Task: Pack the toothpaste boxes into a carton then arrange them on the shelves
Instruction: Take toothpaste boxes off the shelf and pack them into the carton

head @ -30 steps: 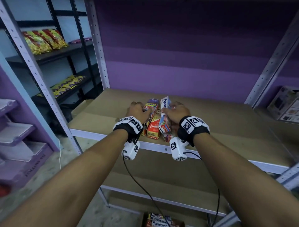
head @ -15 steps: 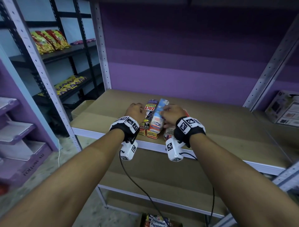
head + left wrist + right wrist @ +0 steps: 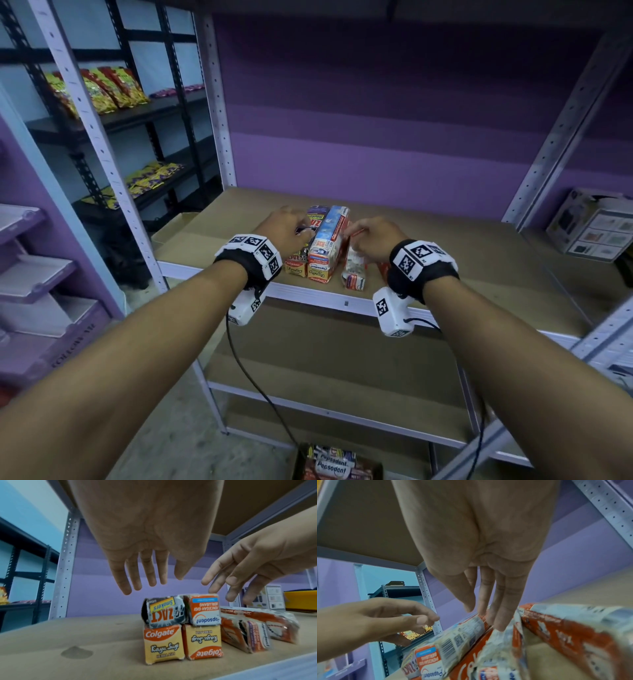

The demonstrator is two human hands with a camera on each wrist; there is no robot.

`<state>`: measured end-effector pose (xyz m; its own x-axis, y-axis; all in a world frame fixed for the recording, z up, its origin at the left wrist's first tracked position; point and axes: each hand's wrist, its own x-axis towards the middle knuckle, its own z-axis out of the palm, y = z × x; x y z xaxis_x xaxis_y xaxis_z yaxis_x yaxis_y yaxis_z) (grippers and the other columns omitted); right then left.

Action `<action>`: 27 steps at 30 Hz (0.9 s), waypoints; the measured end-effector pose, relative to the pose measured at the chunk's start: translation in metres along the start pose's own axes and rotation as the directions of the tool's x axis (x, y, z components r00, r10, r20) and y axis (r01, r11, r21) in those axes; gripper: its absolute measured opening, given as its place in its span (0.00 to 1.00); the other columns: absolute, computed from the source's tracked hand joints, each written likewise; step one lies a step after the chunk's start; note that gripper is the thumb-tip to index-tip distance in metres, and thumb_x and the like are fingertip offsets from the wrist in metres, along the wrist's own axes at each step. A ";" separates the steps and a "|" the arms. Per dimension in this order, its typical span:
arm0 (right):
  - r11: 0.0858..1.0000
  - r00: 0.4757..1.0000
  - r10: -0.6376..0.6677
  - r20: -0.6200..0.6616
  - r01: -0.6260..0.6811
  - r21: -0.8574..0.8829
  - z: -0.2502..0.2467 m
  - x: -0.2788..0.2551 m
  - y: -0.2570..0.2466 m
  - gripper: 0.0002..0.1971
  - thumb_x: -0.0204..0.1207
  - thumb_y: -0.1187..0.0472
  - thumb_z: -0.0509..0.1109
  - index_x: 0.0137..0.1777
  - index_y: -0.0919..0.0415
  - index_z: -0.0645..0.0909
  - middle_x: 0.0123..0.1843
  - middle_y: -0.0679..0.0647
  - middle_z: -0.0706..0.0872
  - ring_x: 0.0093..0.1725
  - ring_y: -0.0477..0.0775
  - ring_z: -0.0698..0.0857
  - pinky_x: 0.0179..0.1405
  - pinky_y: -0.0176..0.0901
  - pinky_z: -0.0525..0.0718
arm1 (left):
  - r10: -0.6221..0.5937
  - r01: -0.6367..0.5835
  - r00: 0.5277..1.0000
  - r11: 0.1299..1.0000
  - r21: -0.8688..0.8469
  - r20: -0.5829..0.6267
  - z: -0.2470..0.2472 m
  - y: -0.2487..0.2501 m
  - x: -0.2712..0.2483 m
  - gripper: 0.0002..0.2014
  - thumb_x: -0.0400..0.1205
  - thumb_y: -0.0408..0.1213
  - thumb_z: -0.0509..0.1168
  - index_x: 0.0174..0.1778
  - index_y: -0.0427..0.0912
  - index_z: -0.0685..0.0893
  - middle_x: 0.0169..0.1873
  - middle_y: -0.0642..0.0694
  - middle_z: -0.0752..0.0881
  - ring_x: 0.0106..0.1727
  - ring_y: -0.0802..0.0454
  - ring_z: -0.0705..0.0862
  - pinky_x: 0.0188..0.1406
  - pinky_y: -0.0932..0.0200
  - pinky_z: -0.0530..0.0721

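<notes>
While four boxes (image 3: 182, 627) sit stacked two on two at the shelf (image 3: 445, 246) front, two more lie beside; left hand (image 3: 145, 540) hovers open, right hand (image 3: 479, 547) open, fingertips (image 3: 500, 623) touching boxes.

On the tan shelf (image 3: 445, 253), two yellow-and-orange Colgate boxes (image 3: 163, 643) are showing white lettering. Sitting on them, a black Zact box (image 3: 164, 610) is wearing a yellow banner, beside an orange-and-white Pepsodent box (image 3: 204, 609) with a blue tab. Behind the shelf, the wall (image 3: 376, 137) is showing purple bands. White wristbands (image 3: 253, 251) are bearing black square patterns.
</notes>
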<state>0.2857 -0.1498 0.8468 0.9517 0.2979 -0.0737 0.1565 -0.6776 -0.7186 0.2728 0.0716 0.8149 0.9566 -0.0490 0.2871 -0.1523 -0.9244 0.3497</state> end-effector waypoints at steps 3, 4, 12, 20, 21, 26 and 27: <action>0.997 0.999 -0.033 0.027 0.035 -0.062 -0.015 -0.019 0.004 0.14 0.77 0.71 0.67 0.53 0.54 0.88 0.47 0.54 0.89 0.33 0.52 0.83 0.39 0.48 0.86 | 0.089 -0.091 0.995 0.995 0.035 0.052 -0.013 0.010 -0.012 0.16 0.82 0.50 0.67 0.62 0.48 0.84 0.56 0.46 0.81 0.57 0.47 0.81 0.60 0.52 0.80; 0.994 0.998 -0.049 0.037 0.052 -0.091 -0.020 -0.026 0.005 0.12 0.77 0.70 0.70 0.53 0.54 0.88 0.47 0.54 0.90 0.36 0.54 0.84 0.43 0.50 0.87 | 0.120 -0.122 0.991 0.992 0.034 0.061 -0.017 0.014 -0.017 0.16 0.82 0.50 0.68 0.63 0.48 0.84 0.55 0.48 0.81 0.56 0.47 0.81 0.59 0.52 0.80; 0.947 0.979 -0.133 0.156 0.172 -0.272 -0.038 -0.070 0.027 0.10 0.74 0.65 0.76 0.54 0.54 0.88 0.47 0.46 0.88 0.53 0.56 0.89 0.57 0.46 0.86 | 0.325 -0.336 0.934 0.940 0.060 0.146 -0.021 0.048 -0.058 0.14 0.82 0.52 0.67 0.57 0.48 0.85 0.51 0.50 0.81 0.54 0.50 0.80 0.58 0.52 0.80; 0.919 0.968 -0.071 0.240 0.157 -0.362 -0.024 -0.093 0.062 0.14 0.72 0.57 0.81 0.56 0.51 0.88 0.50 0.47 0.88 0.52 0.47 0.85 0.54 0.37 0.79 | 0.351 -0.360 0.887 0.933 -0.027 0.301 0.013 0.057 -0.092 0.15 0.83 0.53 0.65 0.62 0.50 0.82 0.53 0.54 0.78 0.56 0.52 0.81 0.58 0.52 0.81; 0.914 0.966 -0.063 0.252 0.157 -0.373 -0.020 -0.096 0.067 0.14 0.72 0.56 0.81 0.58 0.51 0.88 0.51 0.48 0.88 0.53 0.47 0.85 0.55 0.38 0.79 | 0.336 -0.346 0.885 0.938 -0.028 0.323 0.019 0.056 -0.096 0.16 0.83 0.53 0.65 0.63 0.50 0.81 0.55 0.53 0.79 0.56 0.52 0.81 0.58 0.52 0.81; 0.907 0.943 0.009 0.333 0.132 -0.399 0.003 -0.105 0.097 0.13 0.74 0.57 0.79 0.58 0.52 0.88 0.54 0.48 0.87 0.57 0.49 0.85 0.54 0.36 0.77 | 0.255 -0.264 0.870 0.964 -0.037 0.421 0.057 0.050 -0.116 0.17 0.83 0.55 0.64 0.63 0.52 0.81 0.57 0.51 0.79 0.56 0.51 0.81 0.56 0.53 0.80; 0.908 0.931 0.027 0.365 0.130 -0.399 0.010 -0.106 0.105 0.13 0.74 0.57 0.78 0.59 0.54 0.87 0.55 0.48 0.87 0.58 0.49 0.85 0.55 0.35 0.76 | 0.234 -0.243 0.865 0.969 -0.038 0.444 0.067 0.049 -0.121 0.17 0.83 0.55 0.63 0.64 0.52 0.81 0.58 0.51 0.79 0.57 0.51 0.81 0.53 0.55 0.78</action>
<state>0.1990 -0.2462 0.7719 0.7935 0.5042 -0.3408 0.3707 -0.8446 -0.3864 0.1662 0.0073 0.7373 0.9020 -0.4265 -0.0664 -0.3891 -0.8700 0.3028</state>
